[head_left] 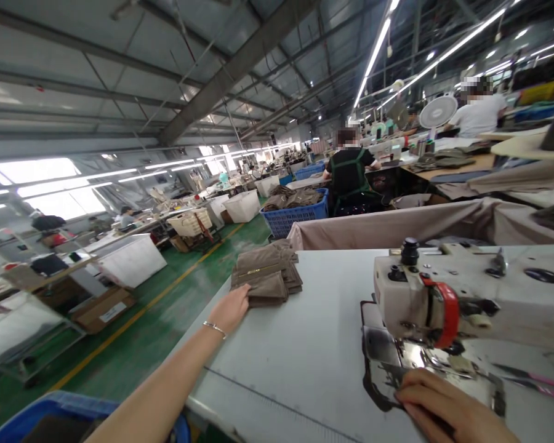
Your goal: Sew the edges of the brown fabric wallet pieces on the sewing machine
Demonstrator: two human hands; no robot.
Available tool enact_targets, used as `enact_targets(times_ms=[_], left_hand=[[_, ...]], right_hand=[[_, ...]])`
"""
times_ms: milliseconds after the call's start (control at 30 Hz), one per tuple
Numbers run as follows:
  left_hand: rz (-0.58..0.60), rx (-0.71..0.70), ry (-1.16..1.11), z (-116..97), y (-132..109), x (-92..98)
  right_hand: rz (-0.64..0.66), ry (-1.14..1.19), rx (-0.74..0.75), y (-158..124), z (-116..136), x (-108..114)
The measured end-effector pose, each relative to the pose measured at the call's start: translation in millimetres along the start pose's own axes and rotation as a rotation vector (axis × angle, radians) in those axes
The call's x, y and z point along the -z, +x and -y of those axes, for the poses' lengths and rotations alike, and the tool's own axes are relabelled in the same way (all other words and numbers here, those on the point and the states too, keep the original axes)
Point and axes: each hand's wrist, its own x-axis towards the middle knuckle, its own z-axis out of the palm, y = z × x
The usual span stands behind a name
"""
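My left hand, with a bracelet at its wrist, reaches to the near left edge of a stack of folded brown fabric pieces on the white table. Its fingertips are against the fabric and partly hidden. At the lower right, my right hand is closed, fingers together, by the metal plate of the sewing machine. A small dark piece seems to lie at its fingertips, too unclear to name. The machine has a red band on its head.
Pink-handled scissors lie right of the machine. Blue baskets of brown fabric stand beyond the table, and another blue bin is at lower left. A person sits ahead, back turned. Draped cloth borders the table's far side.
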Motion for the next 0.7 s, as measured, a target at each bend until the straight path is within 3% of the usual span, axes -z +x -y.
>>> enact_targets(times_ms=[133, 200, 233, 300, 367, 467, 533, 700], left_hand=[[-0.020, -0.026, -0.035, -28.0, -2.8, 60.3], [0.040, -0.095, -0.080, -56.9, -21.5, 83.7], [0.140, -0.145, -0.156, -73.1, -33.6, 89.5], [0.330, -0.199, -0.333, -104.8, -57.4, 87.2], [0.385, -0.127, -0.439, -131.6, -72.9, 70.2], [0.272, 0.067, -0.428, -160.9, -75.6, 38.6], [0.205, 0.124, -0.409, -176.3, -70.0, 26.5], [0.147, 0.155, -0.462, -211.0, -64.4, 30.3]], right_hand=[[0.036, 0.086, -0.067, -1.6, 5.4, 8.8], [0.028, 0.110, -0.103, -0.4, 13.5, 15.1], [0.021, 0.106, -0.110, 1.3, 19.3, 17.7], [0.029, 0.070, -0.082, 6.6, 34.1, 19.8], [0.070, 0.017, -0.012, 13.5, 51.2, 16.3], [0.120, -0.060, 0.074, 20.9, 73.0, 2.4], [0.119, -0.095, 0.096, 21.2, 81.0, -7.0], [0.091, 0.016, 0.049, 14.9, 85.2, -11.0]])
